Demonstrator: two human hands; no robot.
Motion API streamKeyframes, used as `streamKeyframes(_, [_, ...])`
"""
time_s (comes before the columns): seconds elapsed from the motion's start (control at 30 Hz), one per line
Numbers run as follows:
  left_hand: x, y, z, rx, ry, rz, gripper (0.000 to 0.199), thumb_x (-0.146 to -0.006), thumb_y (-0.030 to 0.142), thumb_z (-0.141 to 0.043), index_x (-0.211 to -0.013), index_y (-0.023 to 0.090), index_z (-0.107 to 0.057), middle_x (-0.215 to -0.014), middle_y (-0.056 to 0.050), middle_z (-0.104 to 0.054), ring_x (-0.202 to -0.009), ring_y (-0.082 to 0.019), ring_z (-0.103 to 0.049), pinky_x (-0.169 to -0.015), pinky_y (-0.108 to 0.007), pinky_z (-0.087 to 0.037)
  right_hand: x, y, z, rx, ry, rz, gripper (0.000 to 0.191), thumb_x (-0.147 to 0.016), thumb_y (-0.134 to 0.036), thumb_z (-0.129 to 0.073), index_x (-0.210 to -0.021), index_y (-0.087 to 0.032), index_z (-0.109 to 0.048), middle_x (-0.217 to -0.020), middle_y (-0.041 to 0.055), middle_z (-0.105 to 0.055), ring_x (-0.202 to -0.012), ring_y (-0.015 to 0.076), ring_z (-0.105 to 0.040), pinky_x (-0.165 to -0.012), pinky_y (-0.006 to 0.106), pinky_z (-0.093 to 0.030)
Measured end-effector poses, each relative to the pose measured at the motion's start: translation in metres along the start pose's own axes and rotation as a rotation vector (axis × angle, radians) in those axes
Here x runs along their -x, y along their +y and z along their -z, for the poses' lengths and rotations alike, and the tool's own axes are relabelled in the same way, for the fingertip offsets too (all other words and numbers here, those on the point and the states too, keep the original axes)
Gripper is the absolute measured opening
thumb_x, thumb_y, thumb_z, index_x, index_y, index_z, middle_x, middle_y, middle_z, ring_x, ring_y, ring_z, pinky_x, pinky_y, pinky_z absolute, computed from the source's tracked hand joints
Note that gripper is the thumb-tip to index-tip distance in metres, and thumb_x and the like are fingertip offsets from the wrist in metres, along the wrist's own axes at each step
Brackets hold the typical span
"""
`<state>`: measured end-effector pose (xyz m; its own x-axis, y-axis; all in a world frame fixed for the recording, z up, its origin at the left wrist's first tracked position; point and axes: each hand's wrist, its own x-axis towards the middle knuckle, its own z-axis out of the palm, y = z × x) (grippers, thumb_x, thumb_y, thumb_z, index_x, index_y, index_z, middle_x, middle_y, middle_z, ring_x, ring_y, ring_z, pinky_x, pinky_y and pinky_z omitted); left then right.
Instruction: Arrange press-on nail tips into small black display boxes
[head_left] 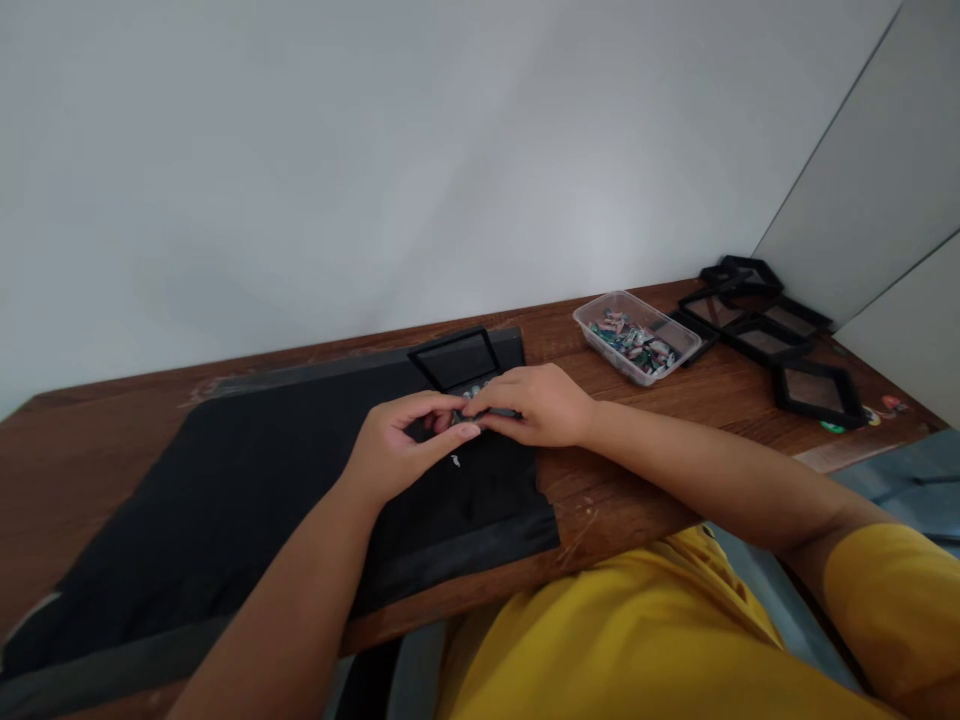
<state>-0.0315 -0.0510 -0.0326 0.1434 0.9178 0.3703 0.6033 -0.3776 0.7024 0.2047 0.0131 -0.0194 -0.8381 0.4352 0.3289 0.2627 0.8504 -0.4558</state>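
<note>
My left hand (401, 440) and my right hand (536, 405) meet over a small black-framed case (427, 353) on a black cloth (270, 480). The case's see-through panel tilts up behind my fingers, while its lower part is mostly covered by them. Several small greyish, shiny pieces (474, 389) show just past my right fingertips. Both hands are closed, thumbs and fingertips pinched together at the case's near side. What lies between the fingertips is too small and covered to name. A small white scrap (455, 461) rests on the cloth below my left thumb.
A clear plastic tub (637, 372) of small, colourful wrapped-looking pieces stands right of the cloth. Several black frames (817, 388) are heaped at the table's right end, with small coloured bits (892, 403) beside them. A pale wall (300, 180) rises behind the wooden table (622, 480).
</note>
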Motion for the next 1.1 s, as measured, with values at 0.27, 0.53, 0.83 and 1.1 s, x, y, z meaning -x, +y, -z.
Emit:
streamKeyframes(0.27, [0.0006, 0.0038, 0.0003, 0.021, -0.019, 0.025, 0.041, -0.086, 0.065, -0.080, -0.082, 0.024, -0.082, -0.066, 0.000, -0.066, -0.063, -0.017, -0.059, -0.064, -0.031, -0.054, 0.0000, -0.0039, 0.0002, -0.023, 0.032, -0.041, 0.019, -0.113, -0.028, -0.063, -0.124, -0.025, -0.078, -0.120, 0.0052, -0.087, -0.113, 0.0211, -0.078, -0.095, 0.030, -0.052])
streamKeyframes(0.53, [0.0045, -0.0009, 0.0009, -0.047, 0.052, -0.004, 0.035, -0.089, 0.060, -0.079, -0.088, 0.025, -0.085, -0.073, -0.002, -0.073, -0.064, -0.016, -0.060, -0.063, -0.030, -0.053, -0.0006, -0.0008, -0.0044, -0.051, 0.109, -0.049, 0.018, -0.113, -0.031, -0.065, -0.119, -0.023, -0.080, -0.116, 0.0055, -0.087, -0.111, 0.0207, -0.077, -0.096, 0.030, -0.050])
streamKeyframes(0.83, [0.0005, 0.0071, 0.0009, -0.057, 0.079, -0.100, 0.028, -0.088, 0.056, -0.080, -0.086, 0.029, -0.086, -0.065, 0.000, -0.067, -0.064, -0.018, -0.061, -0.069, -0.033, -0.056, -0.0024, -0.0029, -0.0070, -0.136, 0.136, -0.125, 0.011, -0.107, -0.029, -0.073, -0.112, -0.023, -0.081, -0.107, 0.0033, -0.086, -0.096, 0.0179, -0.074, -0.089, 0.028, -0.048])
streamKeyframes(1.1, [0.0018, 0.0019, 0.0021, -0.083, 0.145, -0.106, 0.021, -0.090, 0.051, -0.080, -0.089, 0.031, -0.087, -0.066, 0.002, -0.067, -0.062, -0.017, -0.060, -0.065, -0.033, -0.053, -0.0025, -0.0049, -0.0075, -0.114, 0.193, -0.220, 0.012, -0.105, -0.024, -0.072, -0.111, -0.022, -0.082, -0.102, 0.0030, -0.084, -0.092, 0.0170, -0.073, -0.084, 0.026, -0.047])
